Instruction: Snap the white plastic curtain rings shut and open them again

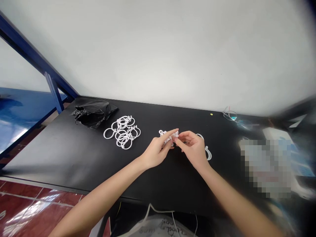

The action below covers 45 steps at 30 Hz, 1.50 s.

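I hold my two hands close together over the middle of the black table [153, 115], fingertips nearly meeting, with the small white pieces [175, 134] between them. My left hand [158, 149] has its thumb and fingers closed around them from the left, which I judge steadies the bunch; my right hand [194, 148] pinches at their right end, leaving the fine fingerwork to that side, I would say. My fingers cover much of them, so I cannot tell whether they are joined to one another. The pile of white rings [127, 135] lies to my left, the rings overlapping one another, probably set there to be within reach yet out from under my wrists. Just beside my right hand, on its right and partly hidden by it, lie a few more white rings [209, 154], apart from the pile, perhaps so that the two lots do not mix. Beyond the pile, at the far left, the crumpled black bag [92, 113] sits with its mouth gaping toward me, likely pushed back for elbow room.
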Motion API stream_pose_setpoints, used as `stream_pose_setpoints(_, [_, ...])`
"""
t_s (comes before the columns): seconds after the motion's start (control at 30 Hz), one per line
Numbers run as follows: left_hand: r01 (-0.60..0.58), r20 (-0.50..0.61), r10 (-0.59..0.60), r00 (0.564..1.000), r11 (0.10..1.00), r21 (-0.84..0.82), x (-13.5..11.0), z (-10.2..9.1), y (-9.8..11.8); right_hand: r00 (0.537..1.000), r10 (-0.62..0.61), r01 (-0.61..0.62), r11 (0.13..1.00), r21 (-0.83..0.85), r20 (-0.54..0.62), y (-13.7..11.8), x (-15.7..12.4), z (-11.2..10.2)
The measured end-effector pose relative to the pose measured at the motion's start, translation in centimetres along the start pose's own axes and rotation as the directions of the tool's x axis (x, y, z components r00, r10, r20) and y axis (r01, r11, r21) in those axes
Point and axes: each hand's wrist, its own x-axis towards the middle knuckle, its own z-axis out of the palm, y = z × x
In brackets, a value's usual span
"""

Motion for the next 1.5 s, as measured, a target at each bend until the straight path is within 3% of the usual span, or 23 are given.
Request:
stream_pose_setpoints(0.1, [0.01,-0.017,-0.01,1.0,1.0,0.002,0.0,0.0,0.1,1.0,0.009,-0.008,0.999,0.049,-0.014,0.1,0.1,0.0])
stream_pose_setpoints(0.17, [0.032,-0.052,-0.037,0.998,0.996,-0.084,0.2,-0.2,0.1,1.0,0.02,-0.02,0.997,0.069,-0.007,0.2,0.3,-0.2])
stream_pose_setpoints(0.27, [0.082,-0.115,-0.116,0.987,0.96,-0.269,0.7,-0.6,0.3,0.997,0.06,-0.065,0.995,0.082,0.051,0.0,0.8,-1.0])
stream_pose_setpoints(0.4, [0.144,-0.168,-0.211,0.963,0.929,-0.342,1.0,-1.0,0.7,0.987,0.092,-0.103,0.991,0.08,0.131,-0.4,1.1,-1.7])
stream_pose_setpoints(0.5, [0.183,-0.094,-0.242,0.966,0.89,-0.417,0.9,-0.9,0.9,0.987,0.053,-0.066,0.995,0.081,0.153,-0.7,1.0,-1.8])
stream_pose_setpoints(0.7, [0.259,0.083,-0.278,0.957,0.693,-0.673,0.8,-0.7,0.5,0.989,-0.083,0.079,0.996,0.032,0.119,-0.8,0.6,-1.9])
stream_pose_setpoints(0.8, [0.254,0.093,-0.263,0.96,0.686,-0.682,0.8,-0.9,0.5,0.99,-0.13,0.129,0.992,0.008,0.055,-0.9,0.5,-1.9])
stream_pose_setpoints(0.97, [0.261,0.134,-0.235,0.963,0.685,-0.68,0.8,-1.0,0.9,0.989,-0.139,0.138,0.99,0.015,0.049,-0.9,0.4,-1.7])
stream_pose_setpoints(1.1, [0.249,0.121,-0.226,0.967,0.716,-0.652,0.6,-0.9,0.9,0.982,-0.162,0.164,0.986,-0.012,0.102,-0.7,0.3,-1.9])
stream_pose_setpoints(1.23, [0.223,0.122,-0.189,0.974,0.75,-0.622,0.5,-0.8,0.7,0.962,-0.227,0.249,0.958,-0.145,0.153,-0.6,0.1,-1.8])
stream_pose_setpoints(1.5, [0.178,0.07,-0.168,0.983,0.808,-0.562,0.5,-0.3,0.5,0.969,-0.245,0.248,0.951,-0.187,0.038,-0.4,-0.6,-0.5])
